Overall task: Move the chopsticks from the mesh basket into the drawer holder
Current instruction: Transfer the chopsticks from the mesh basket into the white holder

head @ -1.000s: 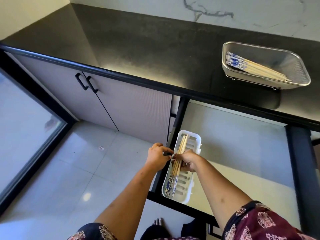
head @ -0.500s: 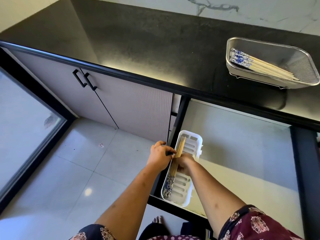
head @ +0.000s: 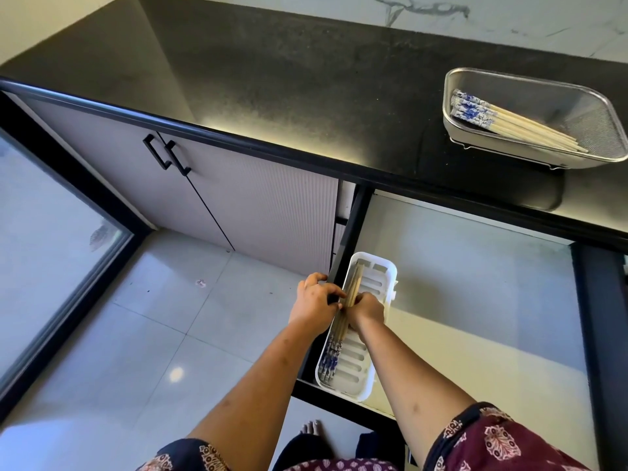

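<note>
A white slotted drawer holder [head: 373, 283] lies along the left side of the open drawer [head: 475, 283]. A bundle of wooden chopsticks with blue-patterned ends [head: 339, 331] lies along the holder's left edge. My right hand [head: 368, 311] is closed around the middle of that bundle inside the holder. My left hand [head: 314, 302] rests on the drawer's black left rim, its fingers touching the same chopsticks. On the black counter at the right stands the mesh basket [head: 594, 110], with several more chopsticks [head: 503, 122] lying in it.
Grey cabinet doors with black handles [head: 166, 154] are left of the drawer. A glass door [head: 44, 232] runs along the far left. Pale floor tiles [head: 153, 334] lie below, and a bare foot [head: 312, 428] shows at the bottom.
The chopstick bundle has been pushed from a slanted position to lie along the holder's left edge. My right hand has closed down over it; my left hand has stayed on the rim.
</note>
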Tool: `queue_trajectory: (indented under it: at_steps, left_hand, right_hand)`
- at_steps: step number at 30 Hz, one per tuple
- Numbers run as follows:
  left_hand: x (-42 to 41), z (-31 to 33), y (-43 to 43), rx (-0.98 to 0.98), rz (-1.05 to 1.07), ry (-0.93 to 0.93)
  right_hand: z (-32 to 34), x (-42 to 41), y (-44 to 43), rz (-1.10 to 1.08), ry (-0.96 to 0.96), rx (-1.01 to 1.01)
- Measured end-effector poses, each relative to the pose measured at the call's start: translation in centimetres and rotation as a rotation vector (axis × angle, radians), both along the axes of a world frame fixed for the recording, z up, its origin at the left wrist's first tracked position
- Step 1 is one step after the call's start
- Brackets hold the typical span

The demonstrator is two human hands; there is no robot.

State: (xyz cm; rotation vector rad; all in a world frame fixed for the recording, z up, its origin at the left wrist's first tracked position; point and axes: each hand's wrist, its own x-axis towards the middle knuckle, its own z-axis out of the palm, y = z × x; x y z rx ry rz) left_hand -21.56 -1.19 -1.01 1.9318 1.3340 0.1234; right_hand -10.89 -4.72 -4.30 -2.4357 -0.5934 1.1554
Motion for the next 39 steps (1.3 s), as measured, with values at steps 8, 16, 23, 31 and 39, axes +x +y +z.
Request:
queue_trajectory:
  at_steps: [8,16,23,31,39]
  left_hand:
    - [-0.3,0.4,-0.7,0.029,-0.023,0.031]
    - [-0.3,0.6,-1.3,0.036,-0.045,0.074]
    - [-0.1,1.1,-1.9,0.085,-0.058,0.118]
    - [3.2,3.9,-3.3,0.196,0.024,0.109]
    - [10.5,10.1,-4.7,0.288,-0.032,0.028]
  right_hand:
    - [-0.2,-0.3,-0.1,0.023,-0.083,-0.048]
    - [-0.5,-0.4,-0.7,0.026,-0.135,-0.019]
    - [-0.3,-0.4,-1.2,0.104,-0.199,0.068]
    - [5.4,1.2,-3.0,-0.015,-0.031,0.121]
    - [13.2,9.6,-6.0,0.066,-0.221,0.223]
